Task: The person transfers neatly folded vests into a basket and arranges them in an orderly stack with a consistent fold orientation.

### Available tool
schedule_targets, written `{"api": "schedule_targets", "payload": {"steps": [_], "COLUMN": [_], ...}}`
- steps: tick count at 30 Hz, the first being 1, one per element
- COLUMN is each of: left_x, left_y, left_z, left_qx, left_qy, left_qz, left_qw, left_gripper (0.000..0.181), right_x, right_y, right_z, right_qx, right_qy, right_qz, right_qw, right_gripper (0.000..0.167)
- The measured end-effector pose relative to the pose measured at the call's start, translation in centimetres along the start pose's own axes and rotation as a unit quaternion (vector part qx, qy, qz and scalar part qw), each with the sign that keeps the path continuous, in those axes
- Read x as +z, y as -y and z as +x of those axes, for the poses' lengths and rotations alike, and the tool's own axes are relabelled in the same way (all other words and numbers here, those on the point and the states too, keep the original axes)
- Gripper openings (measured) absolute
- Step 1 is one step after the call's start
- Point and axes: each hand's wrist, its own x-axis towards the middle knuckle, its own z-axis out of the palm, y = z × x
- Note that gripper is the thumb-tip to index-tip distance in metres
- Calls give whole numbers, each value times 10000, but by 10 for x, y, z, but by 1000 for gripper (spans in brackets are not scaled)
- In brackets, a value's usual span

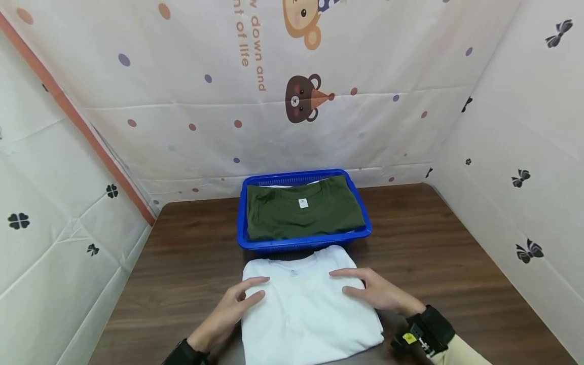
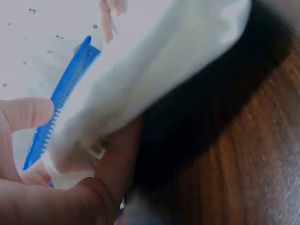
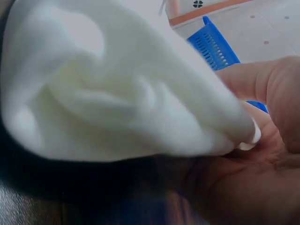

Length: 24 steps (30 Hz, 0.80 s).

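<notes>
A folded white T-shirt is in front of me in the head view, its collar toward the basket. At its left side my left hand grips the edge, with some digits on top and others hidden beneath. My right hand holds the opposite side in much the same way. The left wrist view has the shirt's folded edge between the left hand's digits, above the table. Loose folds of the shirt hang over a dark shadow in the right wrist view, where the right hand pinches its edge.
Just beyond the white shirt stands a blue plastic basket. A folded dark green T-shirt lies in it, with some white cloth showing behind. The brown wooden table meets printed cloth walls at the back and sides.
</notes>
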Motion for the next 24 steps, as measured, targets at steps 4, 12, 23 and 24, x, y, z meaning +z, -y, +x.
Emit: {"api": "schedule_targets", "payload": {"steps": [4, 12, 23, 24], "left_x": [-1, 0, 3, 3], "left_y": [2, 10, -5, -8], "left_z": [3, 10, 3, 2], "left_qx": [-67, -116, 325, 353], "left_qy": [458, 819, 771, 763], "left_qz": [-227, -215, 286, 371], "left_qw": [9987, 9963, 9961, 9958], "left_gripper": [46, 50, 55, 55], "right_x": [1, -8, -28, -30], "right_y": [0, 5, 17, 19], "right_z": [-2, -9, -28, -29], "right_qx": [86, 196, -90, -149], "right_qy": [163, -29, -20, -13], "right_qz": [143, -17, -839, -916], "right_qw": [9997, 9998, 9964, 9957], "right_gripper": [49, 59, 60, 60]}}
